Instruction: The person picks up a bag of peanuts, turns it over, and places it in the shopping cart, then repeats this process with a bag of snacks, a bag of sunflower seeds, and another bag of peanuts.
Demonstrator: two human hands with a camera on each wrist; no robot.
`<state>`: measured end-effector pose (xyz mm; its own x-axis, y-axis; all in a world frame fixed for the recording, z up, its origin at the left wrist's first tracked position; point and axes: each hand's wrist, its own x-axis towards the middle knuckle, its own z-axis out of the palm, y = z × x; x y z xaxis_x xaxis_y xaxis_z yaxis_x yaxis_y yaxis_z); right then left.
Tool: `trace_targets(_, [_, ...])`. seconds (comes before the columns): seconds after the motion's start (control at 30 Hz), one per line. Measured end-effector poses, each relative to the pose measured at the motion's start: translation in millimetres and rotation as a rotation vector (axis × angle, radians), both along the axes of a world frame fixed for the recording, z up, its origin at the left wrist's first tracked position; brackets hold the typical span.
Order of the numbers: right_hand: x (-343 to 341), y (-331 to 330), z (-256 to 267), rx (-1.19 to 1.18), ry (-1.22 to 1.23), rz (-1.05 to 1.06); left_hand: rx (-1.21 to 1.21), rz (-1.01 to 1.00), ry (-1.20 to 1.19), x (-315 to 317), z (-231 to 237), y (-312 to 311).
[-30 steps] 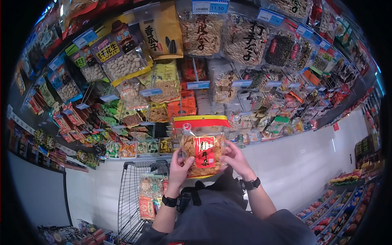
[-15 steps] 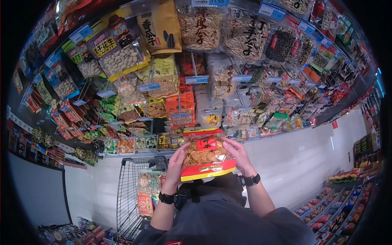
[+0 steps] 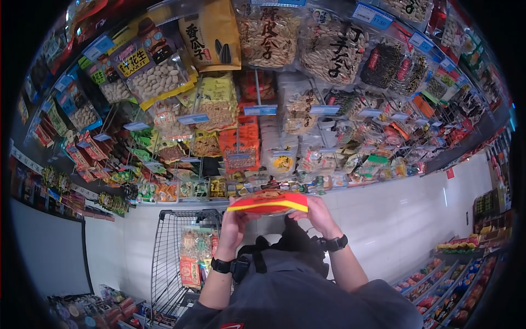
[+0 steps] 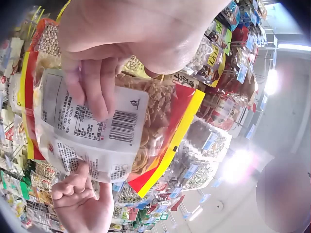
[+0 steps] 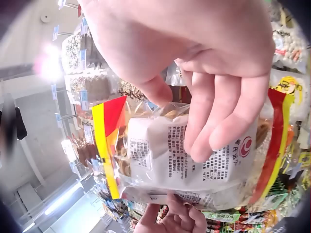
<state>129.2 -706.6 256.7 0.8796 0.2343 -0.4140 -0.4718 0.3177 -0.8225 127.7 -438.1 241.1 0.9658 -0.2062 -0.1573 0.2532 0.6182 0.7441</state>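
Red and yellow bands cap the ends of a clear snack bag, held out by both hands in front of a person in a dark grey top. The left hand pinches one side of the bag; the right hand has the opposite side in a similar pinching grip. Seen from the wrists, fingers lie across a white back label printed with a barcode. Beyond the bag, snack packs hang in rows, among them a yellow-orange seed pouch and a purple peanut bag, with blue-and-white price tags. To the person's left, a wire shopping cart stands on the pale floor, several bagged goods inside.
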Motion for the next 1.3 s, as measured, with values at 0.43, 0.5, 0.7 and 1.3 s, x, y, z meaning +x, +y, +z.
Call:
trace_targets(0.43, [81.8,-17.0,18.5,-0.114,-0.266,0.335,0.333,0.145,0.098,26.2,21.4,-36.5])
trace_targets(0.5, [97.8,-21.3,19.0,-0.112,-0.285,0.426,0.341,0.15,0.112,34.6,16.9,-37.0])
trace_targets(0.7, [133.8,-29.4,13.1,-0.048,-0.258,0.579,0.327,0.363,0.151,38.2,24.6,-70.2])
trace_targets(1.3, [138.0,32.8,14.1,0.292,-0.068,1.222,0.303,0.8,0.237,-61.8,32.6,-108.1])
